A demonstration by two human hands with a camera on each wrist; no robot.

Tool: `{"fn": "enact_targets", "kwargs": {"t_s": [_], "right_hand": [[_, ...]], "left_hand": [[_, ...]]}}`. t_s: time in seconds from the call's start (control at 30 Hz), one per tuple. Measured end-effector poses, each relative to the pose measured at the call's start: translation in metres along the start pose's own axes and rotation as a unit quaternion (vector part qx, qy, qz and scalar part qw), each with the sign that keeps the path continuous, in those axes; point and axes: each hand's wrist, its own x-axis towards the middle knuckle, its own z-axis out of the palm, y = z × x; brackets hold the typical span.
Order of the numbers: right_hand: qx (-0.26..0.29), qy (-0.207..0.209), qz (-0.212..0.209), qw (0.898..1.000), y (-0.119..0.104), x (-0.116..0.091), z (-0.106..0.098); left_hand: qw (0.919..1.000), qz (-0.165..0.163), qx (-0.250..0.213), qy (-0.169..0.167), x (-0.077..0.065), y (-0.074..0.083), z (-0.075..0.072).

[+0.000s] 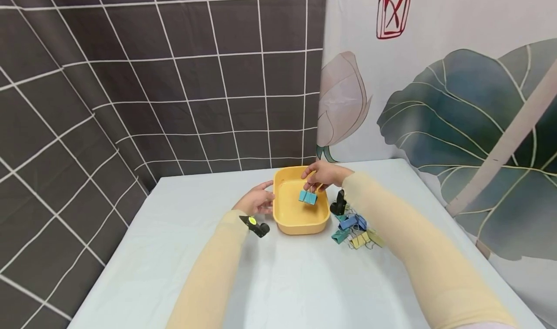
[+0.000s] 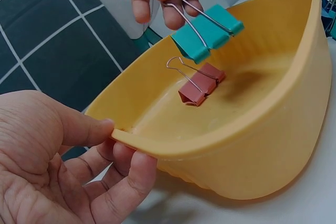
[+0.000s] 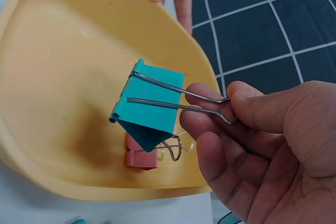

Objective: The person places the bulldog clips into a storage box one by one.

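My left hand (image 1: 256,201) grips the left side of a yellow plastic bin (image 1: 300,229); in the left wrist view its thumb lies on the rim with fingers curled beneath. Over the bin's inside, my right hand (image 1: 325,173) pinches a teal binder clip (image 1: 308,197) by a wire handle between thumb and fingers. That clip's body hangs below the fingertips, as the right wrist view shows. On the bin floor lies a red binder clip (image 2: 202,84) with one wire handle sticking up; the teal clip partly hides it in the right wrist view.
Right of the bin, a loose pile holds several binder clips, among them a blue clip (image 1: 348,222), a green clip (image 1: 341,236) and a yellow clip (image 1: 359,241). A dark gridded cloth (image 1: 196,78) and a lotus-print cloth (image 1: 457,102) stand behind the white table (image 1: 174,213).
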Motion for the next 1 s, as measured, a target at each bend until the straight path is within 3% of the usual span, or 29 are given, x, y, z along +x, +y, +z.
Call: {"fn": "enact_targets", "kwargs": {"t_s": [0.37,0.53,0.73,1.0], "right_hand": [[-0.056,0.015,-0.003,0.998,0.010,0.000,0.009],[-0.054,0.037,-0.006,0.998,0.010,0.000,0.011],[-0.031,0.099,-0.022,0.994,0.011,-0.001,0.000],[-0.013,0.127,-0.008,0.992,0.022,-0.013,-0.026]], "left_hand": [[0.9999,-0.001,-0.006,0.012,0.000,-0.001,0.000],[0.9999,0.000,-0.006,0.012,0.000,-0.004,0.001],[0.9999,0.000,-0.006,0.010,0.003,-0.005,0.001],[1.0000,0.003,-0.007,0.003,0.003,-0.004,0.000]]}}
